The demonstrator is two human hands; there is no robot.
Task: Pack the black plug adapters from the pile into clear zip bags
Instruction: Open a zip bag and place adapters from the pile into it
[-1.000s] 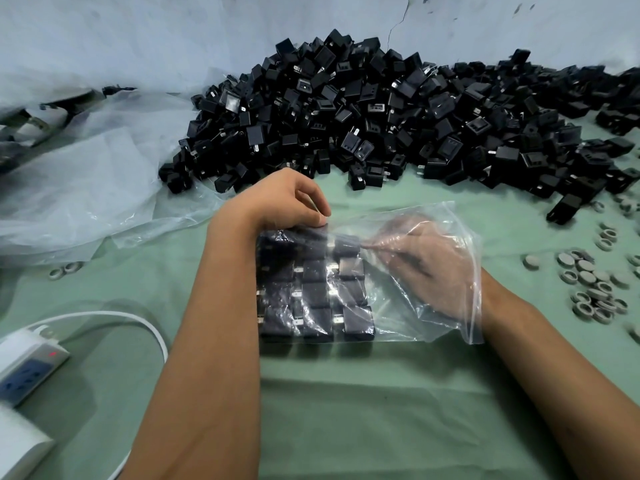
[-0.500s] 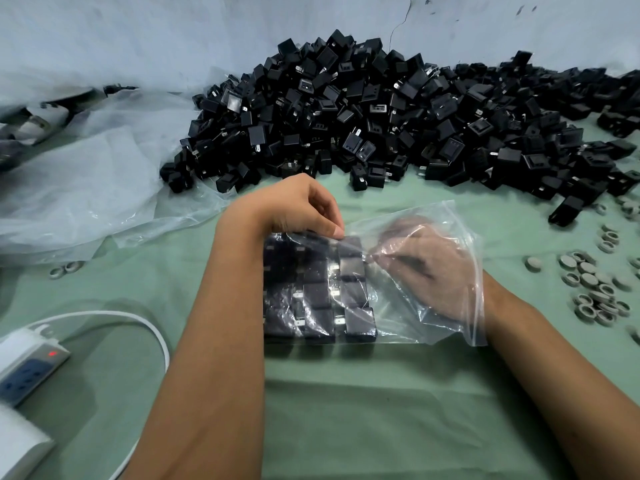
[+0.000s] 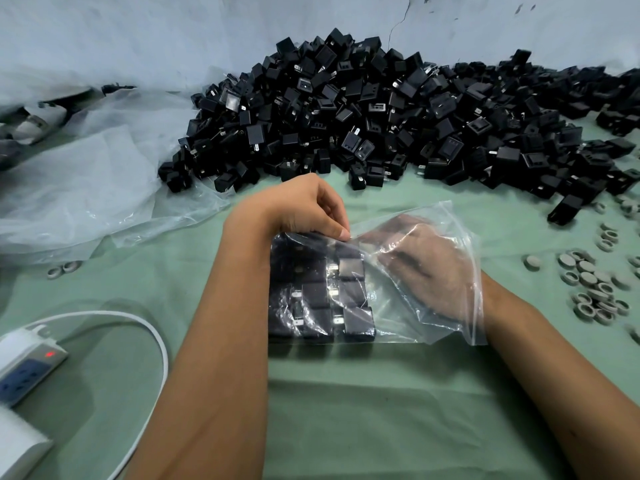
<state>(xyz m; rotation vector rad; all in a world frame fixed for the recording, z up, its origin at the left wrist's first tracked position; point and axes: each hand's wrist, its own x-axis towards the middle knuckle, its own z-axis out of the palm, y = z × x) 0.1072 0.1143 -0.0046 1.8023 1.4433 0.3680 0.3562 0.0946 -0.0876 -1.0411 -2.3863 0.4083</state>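
Note:
A clear zip bag (image 3: 433, 327) lies flat on the green table, its mouth facing right. Inside it, black plug adapters (image 3: 351, 296) sit in neat rows at the closed left end. My left hand (image 3: 301, 206) reaches over the far edge and pinches the bag's top film just above the adapters. My right hand (image 3: 426, 268) is inside the bag up to the wrist, fingers stretched left toward the upper row; through the plastic I see nothing gripped in it. The big pile of black adapters (image 3: 381, 116) lies behind, against the wall.
Crumpled clear plastic sheeting (image 3: 79, 188) covers the far left. A white power strip (image 3: 24, 362) with a red light and its cable (image 3: 152, 334) lie near left. Several grey rings (image 3: 595, 285) are scattered at right, a stray adapter (image 3: 566, 209) beyond them.
My left hand has slid a little to the right along the bag's far edge and now pinches the film. My right hand stays inside the bag, barely moved.

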